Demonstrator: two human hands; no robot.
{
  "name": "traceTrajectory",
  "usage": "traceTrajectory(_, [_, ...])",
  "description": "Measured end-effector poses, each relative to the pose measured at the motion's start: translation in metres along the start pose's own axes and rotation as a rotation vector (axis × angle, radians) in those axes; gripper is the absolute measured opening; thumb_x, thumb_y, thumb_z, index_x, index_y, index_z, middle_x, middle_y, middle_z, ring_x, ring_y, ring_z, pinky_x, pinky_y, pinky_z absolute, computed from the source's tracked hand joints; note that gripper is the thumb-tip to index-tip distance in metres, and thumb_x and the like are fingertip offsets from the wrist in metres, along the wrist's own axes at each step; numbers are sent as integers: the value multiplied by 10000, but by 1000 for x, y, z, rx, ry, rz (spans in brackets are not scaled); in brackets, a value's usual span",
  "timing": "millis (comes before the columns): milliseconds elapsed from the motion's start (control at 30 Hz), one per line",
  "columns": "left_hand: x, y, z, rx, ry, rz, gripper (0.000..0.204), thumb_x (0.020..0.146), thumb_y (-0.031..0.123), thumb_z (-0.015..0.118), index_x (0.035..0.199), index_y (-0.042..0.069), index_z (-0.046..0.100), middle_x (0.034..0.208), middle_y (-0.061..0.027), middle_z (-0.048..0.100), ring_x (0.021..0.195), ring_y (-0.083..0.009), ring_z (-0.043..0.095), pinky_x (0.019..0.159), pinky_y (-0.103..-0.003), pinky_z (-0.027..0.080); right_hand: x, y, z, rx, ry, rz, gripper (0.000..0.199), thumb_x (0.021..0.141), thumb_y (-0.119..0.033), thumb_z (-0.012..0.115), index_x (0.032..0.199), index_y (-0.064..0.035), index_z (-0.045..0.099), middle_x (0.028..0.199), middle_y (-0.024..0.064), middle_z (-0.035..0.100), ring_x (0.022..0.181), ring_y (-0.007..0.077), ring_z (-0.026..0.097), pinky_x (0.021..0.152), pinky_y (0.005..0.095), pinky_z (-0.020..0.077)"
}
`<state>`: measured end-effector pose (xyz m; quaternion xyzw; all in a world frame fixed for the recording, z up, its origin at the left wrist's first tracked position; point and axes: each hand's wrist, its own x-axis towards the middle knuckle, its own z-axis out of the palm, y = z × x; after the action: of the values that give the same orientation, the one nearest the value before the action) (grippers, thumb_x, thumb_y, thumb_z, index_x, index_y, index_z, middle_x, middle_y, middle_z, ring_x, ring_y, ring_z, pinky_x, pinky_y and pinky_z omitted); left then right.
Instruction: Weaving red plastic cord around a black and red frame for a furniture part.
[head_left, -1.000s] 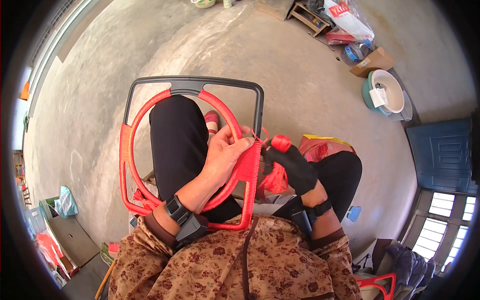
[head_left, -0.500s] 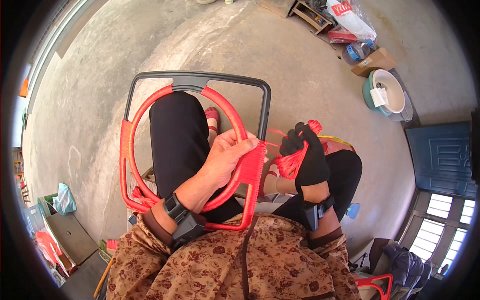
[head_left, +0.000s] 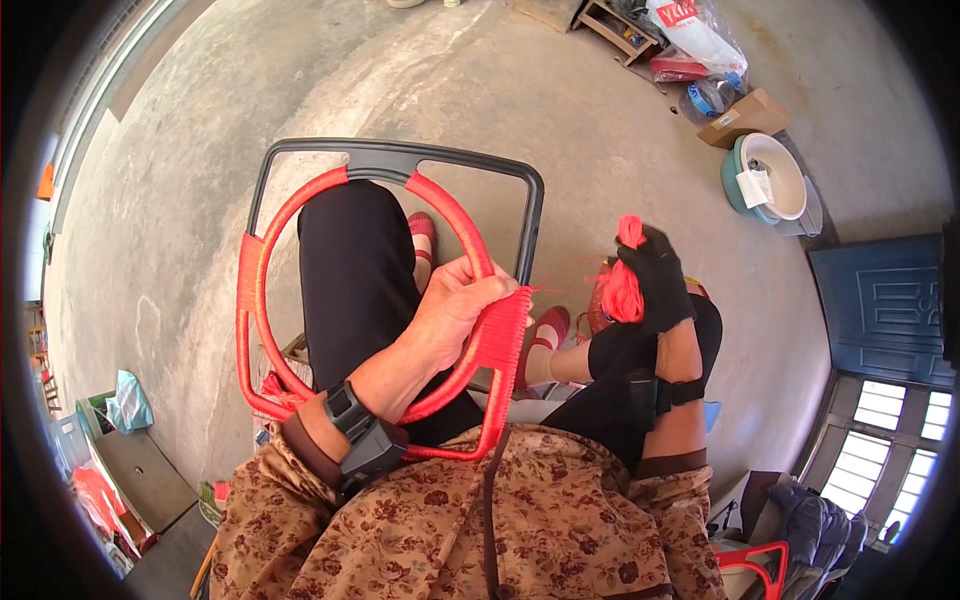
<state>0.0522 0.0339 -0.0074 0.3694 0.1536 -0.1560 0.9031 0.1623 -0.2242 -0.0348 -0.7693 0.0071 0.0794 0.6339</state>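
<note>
A black frame (head_left: 440, 155) with rounded corners and a ring inside it lies over my left thigh, the knee showing through the ring. Tight red cord winding (head_left: 500, 335) covers the ring and the lower and side parts; the top bar and upper right side are bare black. My bare left hand (head_left: 450, 312) pinches the frame's right side where the winding ends, thumb on top. Off to the right, my black-gloved right hand (head_left: 662, 280) grips a bundle of red cord (head_left: 625, 285). A loose strand leaves the winding beside my left thumb.
Beyond my right hand, basins (head_left: 775, 180), a cardboard box (head_left: 745, 118) and a water bottle (head_left: 708, 98) stand along the wall. A blue door (head_left: 880, 310) is at the right. Near my right elbow is another red-wound frame (head_left: 765, 560). A low grey cabinet (head_left: 145, 475) stands at the left.
My right hand has moved right and slightly up with the cord bundle, away from the frame. My left hand and the frame have hardly moved.
</note>
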Motion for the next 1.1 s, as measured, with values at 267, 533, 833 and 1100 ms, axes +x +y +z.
traceTrajectory(267, [-3, 1, 5, 231, 201, 172, 280, 833, 21, 616, 1093, 35, 513, 881, -82, 646, 767, -146, 647, 692, -289, 550, -18, -94, 105, -1016, 40, -874, 277, 778, -55, 540, 1046, -93, 600, 1129, 122, 604, 1117, 296, 539, 960, 398, 407])
traceTrajectory(533, [1, 1, 6, 181, 176, 227, 200, 849, 20, 585, 1048, 11, 575, 900, -37, 639, 791, -90, 610, 697, -240, 508, -28, -100, 107, -752, -15, -909, 235, 769, -79, 603, 1002, -75, 630, 1134, 111, 607, 1113, 296, 543, 947, 403, 426])
traceTrajectory(833, [-3, 8, 10, 118, 66, -75, 199, 895, 196, 545, 952, 24, 629, 810, -79, 668, 698, -114, 629, 615, -256, 512, -30, -47, 81, -206, -565, -200, 219, 872, -191, 618, 1001, -14, 625, 873, 57, 645, 815, 104, 574, 728, 261, 445])
traceTrajectory(1100, [-1, 3, 11, 22, 162, -10, 125, 878, 149, 578, 902, 28, 602, 746, -58, 642, 662, -132, 631, 596, -273, 516, -37, -56, 56, 317, -357, -88, 212, 855, -159, 621, 995, 0, 626, 932, 48, 637, 835, 113, 576, 727, 259, 446])
